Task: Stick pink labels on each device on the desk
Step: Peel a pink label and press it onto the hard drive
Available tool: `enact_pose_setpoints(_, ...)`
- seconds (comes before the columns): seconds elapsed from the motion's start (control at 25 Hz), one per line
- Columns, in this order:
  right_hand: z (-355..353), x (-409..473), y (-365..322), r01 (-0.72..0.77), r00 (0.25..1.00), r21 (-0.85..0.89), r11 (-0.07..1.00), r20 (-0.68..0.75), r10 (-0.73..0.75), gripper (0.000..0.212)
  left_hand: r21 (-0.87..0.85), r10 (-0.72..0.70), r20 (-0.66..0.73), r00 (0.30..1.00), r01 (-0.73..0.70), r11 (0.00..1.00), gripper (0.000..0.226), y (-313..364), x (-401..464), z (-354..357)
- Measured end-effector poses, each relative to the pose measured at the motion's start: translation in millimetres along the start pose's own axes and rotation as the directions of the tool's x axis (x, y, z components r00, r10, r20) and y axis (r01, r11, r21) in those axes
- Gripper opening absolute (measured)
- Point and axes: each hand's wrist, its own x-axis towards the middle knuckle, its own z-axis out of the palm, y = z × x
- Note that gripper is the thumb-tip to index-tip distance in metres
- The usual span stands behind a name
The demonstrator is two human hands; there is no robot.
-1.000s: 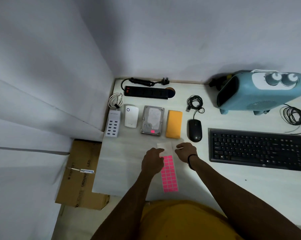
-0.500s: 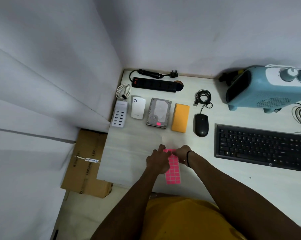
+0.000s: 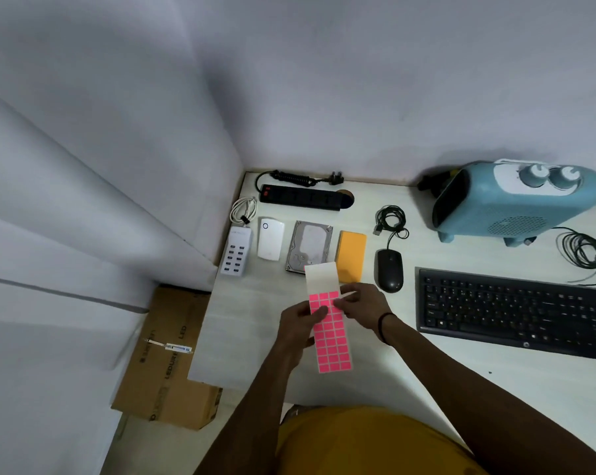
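A sheet of pink labels (image 3: 331, 341) is lifted off the white desk (image 3: 248, 323); its bare white top covers the near edge of the hard drive (image 3: 309, 243). My left hand (image 3: 298, 323) grips the sheet's left edge. My right hand (image 3: 361, 305) pinches at the top right pink labels. Behind lie a white USB charging hub (image 3: 235, 250), a white adapter (image 3: 271, 243), an orange device (image 3: 351, 255), a black mouse (image 3: 390, 270), a black keyboard (image 3: 516, 311), a black power strip (image 3: 300, 197) and a blue heater (image 3: 516, 200).
Coiled cables lie near the mouse (image 3: 391, 221) and to the right of the heater (image 3: 583, 250). A cardboard box (image 3: 166, 358) sits on the floor left of the desk. White walls close off the desk's back and left.
Both hands have raised the label sheet off the desk and toward the devices, so its bare top now hides the pink label seen earlier on the hard drive.
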Motion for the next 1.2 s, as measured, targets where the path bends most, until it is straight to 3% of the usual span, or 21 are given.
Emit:
enact_pose_setpoints(0.08, -7.0, -11.0, -4.8, 0.183, 0.974, -0.081, 0.980, -0.124, -0.192, 0.032, -0.077, 0.019, 0.001, 1.000, -0.019, 0.997, 0.036, 1.3, -6.0, 6.9)
enact_pose_setpoints(0.16, -15.0, -18.8, -7.5, 0.334, 0.902, -0.239, 0.911, -0.198, -0.383, 0.028, -0.102, 0.047, 0.003, 0.999, -0.046, 0.994, 0.028, 6.8, -12.6, 15.3)
enact_pose_setpoints(0.32, -27.7, -33.9, -6.1, 0.443, 0.842, -0.369, 0.817, -0.143, -0.521, 0.022, -0.094, 0.103, 0.039, 0.994, -0.099, 0.991, 0.022, 12.0, -19.4, 26.9)
enact_pose_setpoints(0.76, -38.6, -60.2, 11.5, 0.356, 0.875, -0.270, 0.895, -0.240, -0.421, 0.017, 0.049, 0.226, 0.129, 0.966, -0.234, 0.971, 0.018, 4.9, -38.2, 43.3)
enact_pose_setpoints(0.92, -36.9, -58.7, 17.9, 0.281, 0.919, -0.075, 0.957, -0.265, -0.291, 0.010, 0.060, 0.178, 0.099, 0.979, -0.185, 0.981, 0.018, -1.9, -37.1, 39.7)
enact_pose_setpoints(1.0, -34.5, -55.8, 24.0, 0.210, 0.938, 0.104, 0.972, -0.303, -0.171, 0.007, 0.076, 0.134, 0.064, 0.989, -0.138, 0.987, 0.019, -7.8, -31.2, 37.7)
enact_pose_setpoints(1.08, -33.6, -52.7, 30.6, 0.109, 0.952, 0.289, 0.951, -0.304, -0.017, 0.006, 0.140, 0.073, 0.015, 0.997, -0.075, 0.987, 0.015, -18.1, -21.6, 34.4)
enact_pose_setpoints(1.2, -32.1, -49.9, 40.8, -0.017, 0.965, 0.423, 0.906, -0.232, 0.126, 0.006, 0.238, -0.032, -0.055, 0.998, 0.044, 0.970, 0.017, -36.7, -9.2, 25.2)
